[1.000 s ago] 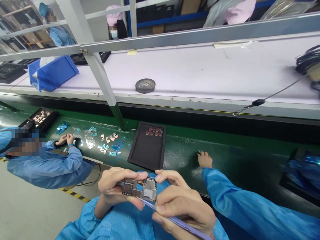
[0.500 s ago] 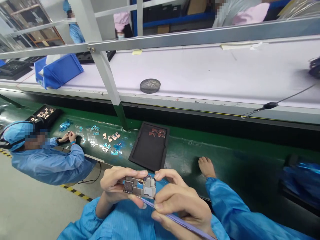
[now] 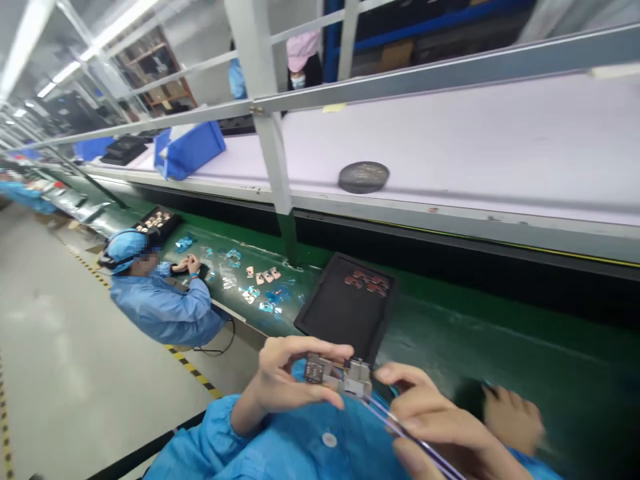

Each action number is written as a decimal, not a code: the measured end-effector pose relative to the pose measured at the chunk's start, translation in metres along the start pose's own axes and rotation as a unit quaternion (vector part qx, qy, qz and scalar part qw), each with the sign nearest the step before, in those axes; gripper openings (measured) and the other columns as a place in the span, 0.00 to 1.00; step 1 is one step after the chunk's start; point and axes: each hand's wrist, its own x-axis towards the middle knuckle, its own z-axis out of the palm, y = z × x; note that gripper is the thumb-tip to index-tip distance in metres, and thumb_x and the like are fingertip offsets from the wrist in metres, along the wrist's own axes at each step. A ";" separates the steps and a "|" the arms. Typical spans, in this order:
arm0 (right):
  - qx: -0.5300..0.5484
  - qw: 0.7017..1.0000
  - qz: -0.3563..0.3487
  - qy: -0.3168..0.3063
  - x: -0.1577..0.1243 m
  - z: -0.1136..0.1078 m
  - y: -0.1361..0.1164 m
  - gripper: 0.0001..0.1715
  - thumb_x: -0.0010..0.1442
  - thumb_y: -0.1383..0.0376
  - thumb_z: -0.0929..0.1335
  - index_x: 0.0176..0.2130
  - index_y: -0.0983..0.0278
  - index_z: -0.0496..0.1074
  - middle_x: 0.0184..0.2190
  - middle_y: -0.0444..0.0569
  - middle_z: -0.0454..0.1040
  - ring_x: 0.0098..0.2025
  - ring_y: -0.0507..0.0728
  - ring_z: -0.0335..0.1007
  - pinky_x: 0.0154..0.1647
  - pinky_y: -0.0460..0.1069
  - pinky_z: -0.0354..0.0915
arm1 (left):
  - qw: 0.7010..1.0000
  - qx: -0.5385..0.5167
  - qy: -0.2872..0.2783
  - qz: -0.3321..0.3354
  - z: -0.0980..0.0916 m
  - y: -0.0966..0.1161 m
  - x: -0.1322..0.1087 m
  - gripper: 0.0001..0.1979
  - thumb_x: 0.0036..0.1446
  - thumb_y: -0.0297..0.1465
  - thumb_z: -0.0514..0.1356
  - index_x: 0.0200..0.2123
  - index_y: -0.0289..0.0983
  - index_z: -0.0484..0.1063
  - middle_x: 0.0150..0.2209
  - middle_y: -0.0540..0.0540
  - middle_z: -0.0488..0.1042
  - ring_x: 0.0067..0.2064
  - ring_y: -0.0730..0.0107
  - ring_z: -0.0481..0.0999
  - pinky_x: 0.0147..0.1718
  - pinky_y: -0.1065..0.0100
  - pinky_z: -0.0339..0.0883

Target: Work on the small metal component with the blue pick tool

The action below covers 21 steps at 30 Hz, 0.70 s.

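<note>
My left hand (image 3: 285,373) grips a small circuit board (image 3: 337,377) by its edges, thumb below and fingers above. The board has grey metal shields and a dark square at its left end. In my right hand (image 3: 435,413) is a pair of purple tweezers (image 3: 395,423), the tips at the board's lower right corner. My right index finger is lifted just off the board's right edge. Behind the board lies a black tray (image 3: 340,307) holding several reddish-brown boards (image 3: 369,280) at its far end.
A co-worker (image 3: 160,293) in blue sits at left, near several loose boards (image 3: 263,275) and blue film scraps (image 3: 277,293) on the green bench (image 3: 450,333). Another person's hand (image 3: 513,417) rests at right. A round black mesh dish (image 3: 363,177) stands on the white shelf (image 3: 450,147).
The view has swung left, so everything sits further right. My right index finger has come away from the board's edge. The board stays in my left hand, the tweezers in my right.
</note>
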 end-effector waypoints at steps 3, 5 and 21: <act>0.146 0.988 0.039 0.033 0.012 0.037 -0.065 0.06 0.65 0.57 0.71 0.42 0.52 0.77 0.33 0.51 0.78 0.47 0.69 0.77 0.45 0.65 0.75 | 0.972 -0.097 0.074 -0.202 -0.004 -0.018 -0.015 0.31 0.43 0.31 0.79 0.53 0.40 0.77 0.49 0.40 0.83 0.40 0.62 0.86 0.34 0.71 0.80; 0.102 0.990 0.081 0.044 0.028 0.055 -0.081 0.10 0.67 0.57 0.68 0.46 0.53 0.78 0.38 0.50 0.81 0.43 0.63 0.79 0.44 0.57 0.76 | 0.921 -0.147 0.147 -0.329 -0.008 -0.032 -0.025 0.33 0.41 0.31 0.80 0.52 0.37 0.77 0.49 0.37 0.83 0.35 0.66 0.85 0.28 0.73 0.77; 0.033 0.906 0.406 -0.117 0.025 0.169 0.049 0.28 0.46 0.41 0.76 0.32 0.61 0.73 0.32 0.53 0.82 0.32 0.61 0.80 0.32 0.49 0.75 | 0.775 -0.012 0.381 -0.504 -0.075 -0.111 -0.104 0.30 0.43 0.29 0.73 0.52 0.30 0.76 0.28 0.47 0.80 0.27 0.67 0.79 0.23 0.71 0.69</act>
